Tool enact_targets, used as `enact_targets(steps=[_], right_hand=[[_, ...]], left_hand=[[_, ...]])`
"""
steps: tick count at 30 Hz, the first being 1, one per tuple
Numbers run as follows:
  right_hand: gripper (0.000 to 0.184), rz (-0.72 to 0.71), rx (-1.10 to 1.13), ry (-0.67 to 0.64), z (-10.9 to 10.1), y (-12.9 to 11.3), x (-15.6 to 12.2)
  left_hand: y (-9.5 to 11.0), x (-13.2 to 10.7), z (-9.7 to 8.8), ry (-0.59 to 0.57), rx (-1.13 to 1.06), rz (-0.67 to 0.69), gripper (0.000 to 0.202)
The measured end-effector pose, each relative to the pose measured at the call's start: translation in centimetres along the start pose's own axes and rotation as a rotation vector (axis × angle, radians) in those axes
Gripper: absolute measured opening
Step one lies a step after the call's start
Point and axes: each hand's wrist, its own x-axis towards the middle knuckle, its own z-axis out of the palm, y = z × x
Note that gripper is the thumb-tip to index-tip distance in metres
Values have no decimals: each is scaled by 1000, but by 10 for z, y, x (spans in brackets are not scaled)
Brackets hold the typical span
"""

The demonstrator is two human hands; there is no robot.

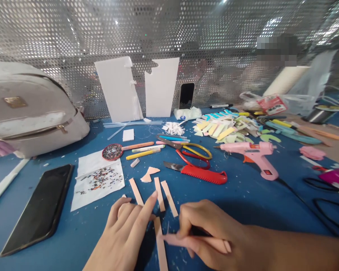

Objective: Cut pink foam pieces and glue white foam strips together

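Observation:
My left hand (124,229) lies on the blue table with its fingers stretched out, pressing on a pink foam strip (161,246) near the front edge. My right hand (211,233) is closed in a pinch on another pink strip (172,240) that lies crosswise against the first one. Three more pink strips (165,194) lie side by side just beyond my fingers, with a small pink offcut (148,174) behind them.
A red utility knife (203,173), scissors (192,150), pens and a pink glue gun (252,152) lie mid-table. A black phone (41,207) and white paper with glitter (98,178) are left. A beige bag (28,109), white foam boards and foam scraps stand behind.

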Motion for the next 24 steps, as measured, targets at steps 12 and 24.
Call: enact_targets(steps=[12, 24], right_hand=[[11, -50, -20, -17, 0, 1, -2], [25, -129, 238, 34, 3, 9, -7]], left_hand=[[-1, -1, 0, -8, -9, 17, 119], [5, 4, -2, 40, -57, 20, 96]])
